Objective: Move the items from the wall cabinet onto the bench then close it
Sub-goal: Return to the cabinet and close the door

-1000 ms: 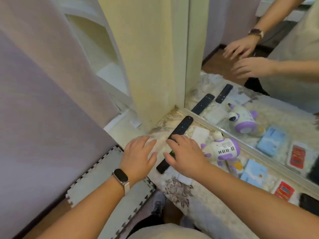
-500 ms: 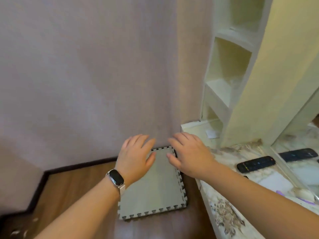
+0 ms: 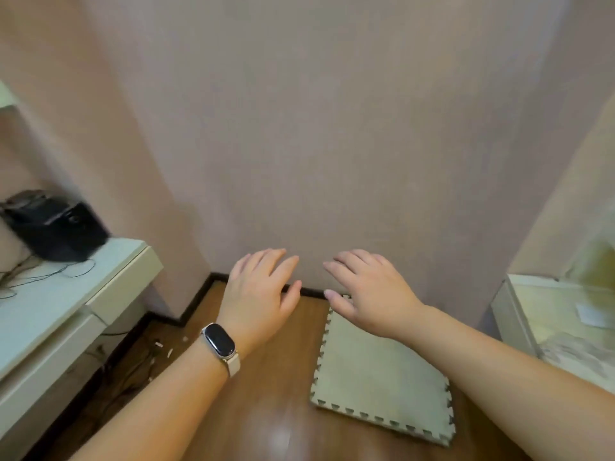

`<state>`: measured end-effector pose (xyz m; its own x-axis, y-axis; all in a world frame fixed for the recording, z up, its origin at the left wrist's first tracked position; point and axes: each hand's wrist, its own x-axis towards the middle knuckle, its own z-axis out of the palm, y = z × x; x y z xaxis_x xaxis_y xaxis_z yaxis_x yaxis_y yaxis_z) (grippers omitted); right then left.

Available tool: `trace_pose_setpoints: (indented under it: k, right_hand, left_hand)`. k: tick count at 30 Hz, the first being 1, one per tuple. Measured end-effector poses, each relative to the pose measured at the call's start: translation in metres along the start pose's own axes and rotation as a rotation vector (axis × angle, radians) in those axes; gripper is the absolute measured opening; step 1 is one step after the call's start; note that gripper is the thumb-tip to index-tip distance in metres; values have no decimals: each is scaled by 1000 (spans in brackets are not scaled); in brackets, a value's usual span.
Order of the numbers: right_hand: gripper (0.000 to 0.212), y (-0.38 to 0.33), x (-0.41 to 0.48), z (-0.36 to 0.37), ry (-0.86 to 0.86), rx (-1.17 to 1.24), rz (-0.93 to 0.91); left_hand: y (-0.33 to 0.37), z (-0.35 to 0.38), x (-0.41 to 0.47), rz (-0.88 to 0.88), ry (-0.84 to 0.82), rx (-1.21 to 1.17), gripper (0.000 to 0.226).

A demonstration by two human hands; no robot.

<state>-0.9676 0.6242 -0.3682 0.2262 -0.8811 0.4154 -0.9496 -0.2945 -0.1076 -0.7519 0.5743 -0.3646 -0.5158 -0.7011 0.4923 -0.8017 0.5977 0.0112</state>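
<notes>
My left hand [image 3: 263, 294], with a dark band on its wrist, hovers palm down with fingers spread and holds nothing. My right hand [image 3: 369, 291] hangs beside it, also empty with fingers apart. Both are in front of a plain pinkish wall [image 3: 316, 128], above the wooden floor. The bench [image 3: 559, 314] with its pale patterned top shows only at the right edge. No wall cabinet and none of its items are in view.
A grey foam puzzle mat [image 3: 382, 377] lies on the wooden floor [image 3: 266, 410] under my right forearm. A white desk [image 3: 60, 301] stands at the left with a black device [image 3: 53, 227] and thin cables on it. Small debris lies by the desk's base.
My view has swung left, away from the bench with the remotes and toy, to the bare wall and the desk. Both hands stayed empty and spread, moving along with the view.
</notes>
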Motion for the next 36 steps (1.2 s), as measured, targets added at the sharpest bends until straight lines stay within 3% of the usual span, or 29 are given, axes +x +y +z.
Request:
trace_pose_setpoints:
  k: [10,21,26,30,36]
  right_hand:
    - [49,-168,116,36,35,50,-305]
    - [49,-260,229,104,34,171,-587]
    - [51,-268,304,135,16,240,-643]
    - [52,-249,380,139,15,207,-679]
    - [49,-214,482,139,128,228,-699]
  left_hand:
    - [-158,-78,-94,-270,65,169,43]
    - [-253,-106,-141,-613,15,285,43]
    - [-300,-98,-106,-711,3,357,45]
    - [-340,-88,-45,-693,13,407,45]
    - [-390,-77,38,-677,95,484,46]
